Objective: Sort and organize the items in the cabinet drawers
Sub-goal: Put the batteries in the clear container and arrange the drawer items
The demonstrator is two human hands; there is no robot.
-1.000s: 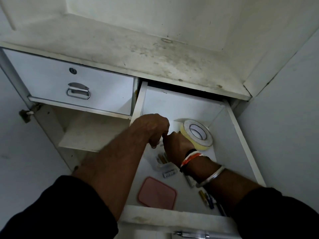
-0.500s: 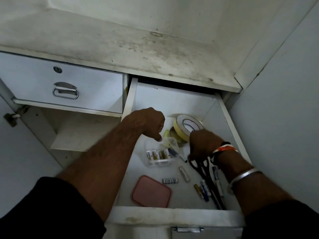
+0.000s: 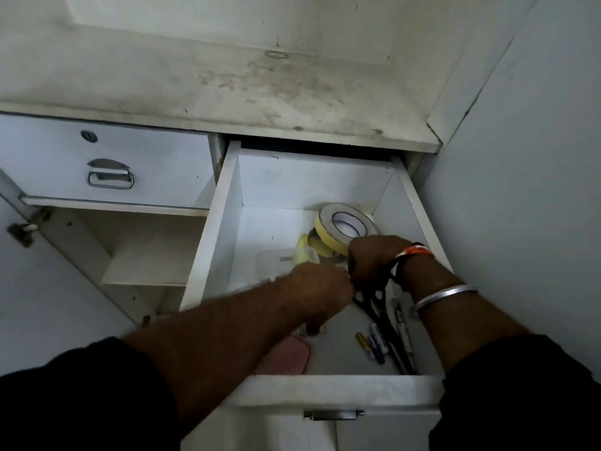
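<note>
The right-hand drawer [image 3: 338, 390] is pulled open. At its back lie a big cream tape roll [image 3: 346, 227] and a smaller yellow roll [image 3: 305, 252], with a clear plastic box [image 3: 274, 263] beside them. My right hand [image 3: 372, 258] is curled over the handles of black scissors [image 3: 379, 309], which run toward the drawer's front. My left hand [image 3: 320, 288] reaches across the drawer's middle, knuckles up and fingers curled down, touching my right hand. A fingertip comes down by a loose battery [image 3: 304, 332]. What the left fingers hold is hidden.
A pink lid [image 3: 287, 356] lies at the drawer's front left, partly under my left forearm. Several batteries [image 3: 374, 346] and pens [image 3: 403, 335] lie beside the scissors. The left drawer [image 3: 110, 164] is closed, above an open shelf [image 3: 146, 255]. A wall stands close on the right.
My left hand has moved from the back left of the drawer toward the front right, now meeting my right hand and covering the box's near part. The right hand stays at the scissors' handles.
</note>
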